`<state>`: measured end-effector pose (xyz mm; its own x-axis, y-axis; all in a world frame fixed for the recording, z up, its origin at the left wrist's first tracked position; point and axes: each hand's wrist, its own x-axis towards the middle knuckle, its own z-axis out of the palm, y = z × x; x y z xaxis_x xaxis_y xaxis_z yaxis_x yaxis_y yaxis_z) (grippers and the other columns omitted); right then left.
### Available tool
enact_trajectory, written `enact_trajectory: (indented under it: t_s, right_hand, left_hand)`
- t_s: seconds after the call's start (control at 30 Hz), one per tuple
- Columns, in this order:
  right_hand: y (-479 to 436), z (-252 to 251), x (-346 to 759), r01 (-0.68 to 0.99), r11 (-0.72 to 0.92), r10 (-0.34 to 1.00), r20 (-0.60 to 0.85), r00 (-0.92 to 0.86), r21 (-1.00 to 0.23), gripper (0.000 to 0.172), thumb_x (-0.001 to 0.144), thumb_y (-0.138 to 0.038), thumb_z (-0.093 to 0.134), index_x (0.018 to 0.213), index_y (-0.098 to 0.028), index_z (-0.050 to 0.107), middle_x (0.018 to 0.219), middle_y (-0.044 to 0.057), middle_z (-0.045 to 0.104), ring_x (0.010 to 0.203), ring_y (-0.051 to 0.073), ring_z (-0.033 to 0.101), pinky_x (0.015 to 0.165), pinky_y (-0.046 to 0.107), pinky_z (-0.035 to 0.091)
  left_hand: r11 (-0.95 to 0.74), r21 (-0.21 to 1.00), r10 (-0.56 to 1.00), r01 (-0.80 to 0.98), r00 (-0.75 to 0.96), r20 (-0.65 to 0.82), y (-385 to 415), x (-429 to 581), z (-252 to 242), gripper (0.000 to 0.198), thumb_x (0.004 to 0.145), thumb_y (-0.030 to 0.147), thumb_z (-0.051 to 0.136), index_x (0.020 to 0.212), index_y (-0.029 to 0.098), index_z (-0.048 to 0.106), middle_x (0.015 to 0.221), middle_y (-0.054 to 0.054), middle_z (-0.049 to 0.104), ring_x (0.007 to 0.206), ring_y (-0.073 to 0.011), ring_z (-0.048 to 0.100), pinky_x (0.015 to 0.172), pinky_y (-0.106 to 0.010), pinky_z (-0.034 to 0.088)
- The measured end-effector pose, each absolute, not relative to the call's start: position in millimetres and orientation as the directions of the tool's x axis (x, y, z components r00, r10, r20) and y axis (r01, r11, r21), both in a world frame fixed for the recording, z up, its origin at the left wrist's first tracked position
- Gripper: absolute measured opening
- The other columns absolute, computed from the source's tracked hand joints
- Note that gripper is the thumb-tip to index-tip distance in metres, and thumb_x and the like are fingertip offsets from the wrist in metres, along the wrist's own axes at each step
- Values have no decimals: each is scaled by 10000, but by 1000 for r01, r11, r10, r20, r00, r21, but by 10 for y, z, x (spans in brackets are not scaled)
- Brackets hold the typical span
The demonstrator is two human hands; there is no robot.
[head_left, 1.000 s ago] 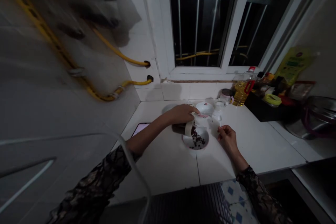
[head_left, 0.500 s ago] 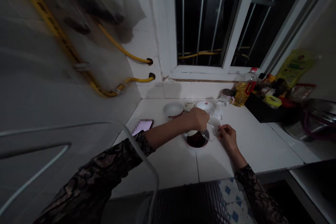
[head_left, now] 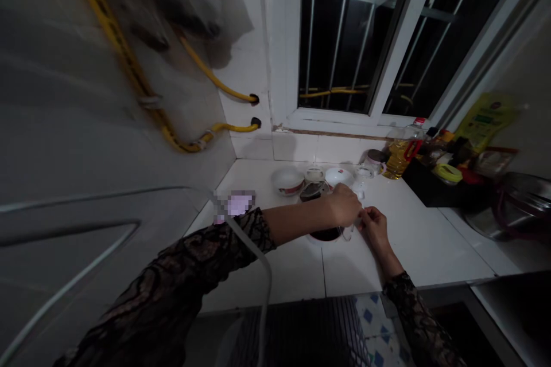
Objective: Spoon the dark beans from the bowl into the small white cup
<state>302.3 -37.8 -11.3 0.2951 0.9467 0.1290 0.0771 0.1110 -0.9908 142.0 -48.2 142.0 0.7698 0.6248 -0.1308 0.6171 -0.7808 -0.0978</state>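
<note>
My left hand (head_left: 345,207) reaches across the white counter (head_left: 422,241) and is closed on a small clear container (head_left: 349,230), held just over the right rim of a white bowl (head_left: 323,235) with dark contents. My right hand (head_left: 372,224) meets it from the right, its fingers pinched together against the same spot. What those fingers grip is too small and dim to make out. Both arms wear dark patterned sleeves.
Behind the hands stand a white bowl (head_left: 287,179), a small cup (head_left: 314,172), a dark dish (head_left: 311,190), a red-marked white bowl (head_left: 338,175) and a glass jar (head_left: 365,171). An oil bottle (head_left: 398,152), a black condiment tray (head_left: 433,186) and a pot (head_left: 512,200) are at the right. A phone (head_left: 236,205) lies at the left.
My left hand tipped dark bits from a cup into the bowl, then moved right with a clear container until it met my right hand. The view has shifted slightly.
</note>
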Motion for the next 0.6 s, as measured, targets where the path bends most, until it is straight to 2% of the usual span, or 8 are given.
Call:
enact_trajectory:
  t_s: [0.1, 0.23, 0.43, 0.6]
  right_hand:
    - [-379, -103, 3028, 83, 115, 952, 133, 276, -990, 437, 566, -590, 800, 603, -220, 569, 461, -41, 541, 368, 117, 455, 399, 258, 346]
    - [-375, -114, 3041, 115, 144, 945, 171, 278, -983, 358, 611, -531, 748, 594, -226, 561, 452, -42, 539, 390, 117, 457, 404, 253, 357]
    - [-373, -110, 3046, 139, 163, 938, 197, 285, -977, 355, 616, -536, 735, 589, -232, 555, 429, -40, 545, 399, 121, 455, 403, 250, 367]
    - [-358, -116, 3044, 129, 162, 938, 193, 286, -978, 378, 593, -548, 749, 586, -224, 554, 448, -44, 543, 388, 113, 457, 400, 248, 360]
  left_hand:
    - [-777, -150, 630, 612, 747, -214, -554, 1474, 1489, 192, 867, 131, 632, 998, 103, 769, 1015, -211, 779, 987, -301, 726, 817, -369, 479]
    - [-776, -145, 630, 613, 748, -210, -646, 1563, 1508, 242, 889, 138, 623, 1093, 88, 744, 1091, -214, 768, 1032, -301, 715, 833, -371, 461]
    - [-753, -159, 657, 638, 736, -161, -668, 1608, 1482, 165, 884, 119, 630, 966, 97, 771, 1033, -207, 779, 979, -290, 718, 819, -374, 436]
    - [-744, -145, 668, 652, 734, -125, -653, 1584, 1522, 160, 860, 120, 661, 973, 100, 773, 1025, -219, 778, 963, -308, 717, 804, -380, 439]
